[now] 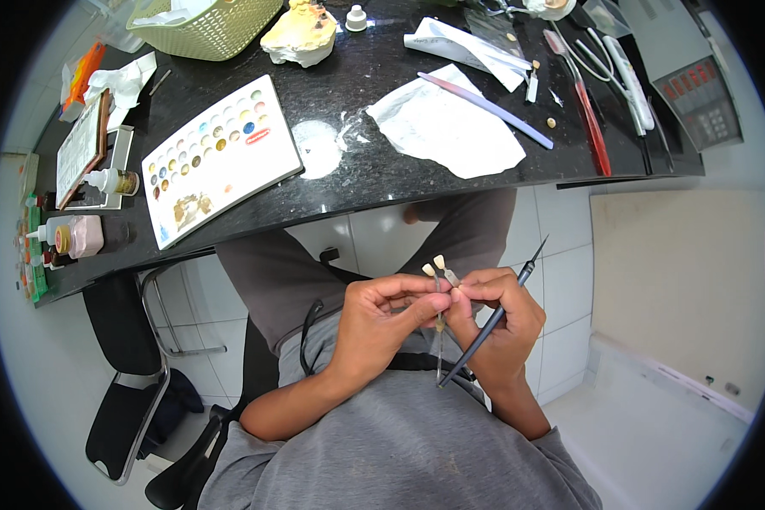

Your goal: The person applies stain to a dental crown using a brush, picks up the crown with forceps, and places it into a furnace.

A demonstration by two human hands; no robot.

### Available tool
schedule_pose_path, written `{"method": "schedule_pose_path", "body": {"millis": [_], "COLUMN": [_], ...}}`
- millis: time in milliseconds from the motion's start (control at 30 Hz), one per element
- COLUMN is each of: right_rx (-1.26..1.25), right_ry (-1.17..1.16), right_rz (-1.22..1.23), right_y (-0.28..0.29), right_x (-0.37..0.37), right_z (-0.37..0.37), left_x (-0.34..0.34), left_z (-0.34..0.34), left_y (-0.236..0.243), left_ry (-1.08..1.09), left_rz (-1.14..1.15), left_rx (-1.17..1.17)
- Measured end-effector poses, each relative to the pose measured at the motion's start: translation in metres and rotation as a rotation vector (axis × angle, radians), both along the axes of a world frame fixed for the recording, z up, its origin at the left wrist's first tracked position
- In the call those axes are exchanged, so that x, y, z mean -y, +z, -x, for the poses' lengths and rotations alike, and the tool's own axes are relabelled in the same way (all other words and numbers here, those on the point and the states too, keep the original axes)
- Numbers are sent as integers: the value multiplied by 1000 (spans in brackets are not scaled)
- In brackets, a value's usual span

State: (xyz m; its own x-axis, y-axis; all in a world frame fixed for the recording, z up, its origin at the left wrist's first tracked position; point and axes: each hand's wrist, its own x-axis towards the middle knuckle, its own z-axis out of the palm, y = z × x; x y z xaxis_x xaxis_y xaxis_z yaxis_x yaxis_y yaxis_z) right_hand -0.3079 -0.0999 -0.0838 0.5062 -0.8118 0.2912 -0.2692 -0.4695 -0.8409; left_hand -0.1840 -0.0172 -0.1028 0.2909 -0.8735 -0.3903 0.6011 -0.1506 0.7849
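Over my lap, my left hand (378,327) pinches a thin metal holder (440,344) with a small tooth crown (428,269) at its upper end. Close beside it, my right hand (510,348) grips a tooth shade tab (451,277) by its flat stem between thumb and fingers. The tab's tooth-coloured tip stands right of the crown, at nearly the same height. That hand also keeps a fine brush (476,342) with a dark handle; its pointed bristles aim up and right. The fingertips of both hands almost meet.
On the dark bench, a white palette (272,127) carries several coloured pastes. Near it lie white tissue (459,136) with a lilac stick (493,112), a red-handled brush (593,127), a plaster model (302,42), a green basket (204,38) and small bottles (85,236). A chair (123,340) stands left.
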Motion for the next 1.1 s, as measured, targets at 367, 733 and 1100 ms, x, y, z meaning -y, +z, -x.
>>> {"method": "schedule_pose_path", "body": {"millis": [367,733,1100], "right_rx": [-44,-176,283], "right_ry": [6,-373,-227], "right_rz": [120,518,390], "right_y": [4,45,44], "right_x": [-3,105,128], "right_z": [-9,1,-29], "left_x": [-5,-8,-30], "left_z": [-5,-21,-80], "left_y": [-1,16,28], "left_ry": [22,182,532], "left_rz": [39,39,74], "left_rx": [-26,12,174]}}
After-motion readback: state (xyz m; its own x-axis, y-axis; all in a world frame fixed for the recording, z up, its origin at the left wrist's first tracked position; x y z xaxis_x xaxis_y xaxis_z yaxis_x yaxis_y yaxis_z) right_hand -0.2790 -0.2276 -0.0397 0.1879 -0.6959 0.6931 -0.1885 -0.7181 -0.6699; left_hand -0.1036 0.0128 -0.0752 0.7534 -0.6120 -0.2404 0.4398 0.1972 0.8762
